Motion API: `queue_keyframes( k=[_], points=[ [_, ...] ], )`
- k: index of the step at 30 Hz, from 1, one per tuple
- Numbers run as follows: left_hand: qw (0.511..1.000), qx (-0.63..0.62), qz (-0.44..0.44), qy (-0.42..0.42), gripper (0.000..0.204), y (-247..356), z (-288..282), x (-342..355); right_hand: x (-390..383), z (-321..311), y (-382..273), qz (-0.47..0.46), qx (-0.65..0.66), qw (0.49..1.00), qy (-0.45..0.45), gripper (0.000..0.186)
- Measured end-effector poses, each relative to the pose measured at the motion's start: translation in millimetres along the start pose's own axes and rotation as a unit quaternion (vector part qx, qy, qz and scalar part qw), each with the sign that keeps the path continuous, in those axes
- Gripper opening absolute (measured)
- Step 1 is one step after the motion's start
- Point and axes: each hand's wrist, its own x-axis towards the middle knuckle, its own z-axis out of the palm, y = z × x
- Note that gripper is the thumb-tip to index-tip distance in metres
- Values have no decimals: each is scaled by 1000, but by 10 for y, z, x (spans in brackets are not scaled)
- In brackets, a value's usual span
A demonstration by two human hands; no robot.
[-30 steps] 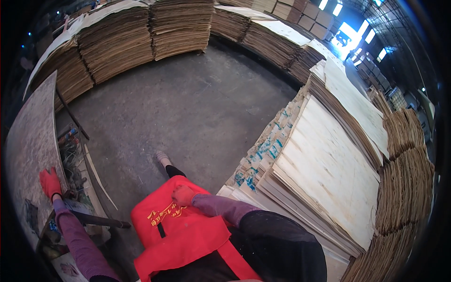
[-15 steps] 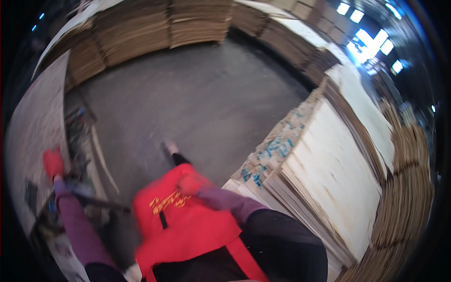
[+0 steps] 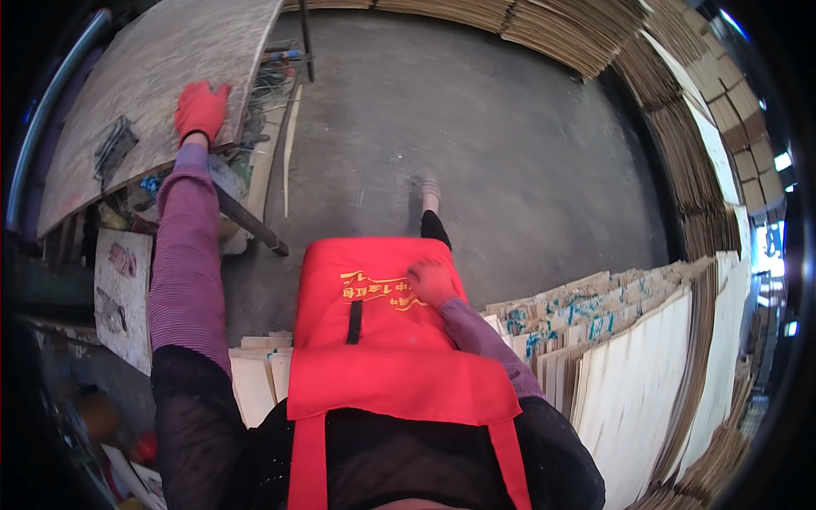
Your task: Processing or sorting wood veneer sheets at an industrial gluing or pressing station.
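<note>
Veneer sheet (image 3: 144, 102), large, grey, stained, left hand (image 3: 201, 109) on edge

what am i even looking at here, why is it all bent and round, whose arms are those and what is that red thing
This is no machine: a person wears a wide fisheye camera on the head, looking down, so straight edges curve toward the rim. The arms in purple striped sleeves are that person's own. The red thing in the middle is the red apron with yellow print on their chest. The left hand in a red glove is stretched out and lies flat on a large thin grey-brown wood sheet at the upper left. The right hand in a red glove rests against the apron, holding nothing that shows. Around them is a grey concrete floor, with stacks of pale thin wood sheets at the right.
</note>
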Motion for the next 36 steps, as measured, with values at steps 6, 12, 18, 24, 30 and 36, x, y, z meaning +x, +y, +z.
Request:
queue_keyframes(
  k=[6, 12, 18, 24, 30, 36],
  points=[
    [1000, -8, -6, 7, 59, -62, 58, 89, 73, -28, -9, -7, 11, 1000, 1, 20],
    [999, -44, 5, 28, 52, -38, -34, -75, 67, -117, -103, 21, 22, 999, -44, 25],
    [996, -71, -39, 43, 57, 43, 131, -116, 4, -172, -89, 61, 45, 994, -79, 30],
    [987, -104, -41, 113, 46, 6, 87, -238, 271, -207, -405, 128, 350, 927, -40, 30],
    [986, -105, -31, 126, 45, 56, 75, -186, 108, -138, -605, 264, 571, 769, -110, 23],
    [984, -95, -32, 148, 43, 62, 92, -194, 95, -95, -538, 282, 588, 752, -95, 22]
  ],
)
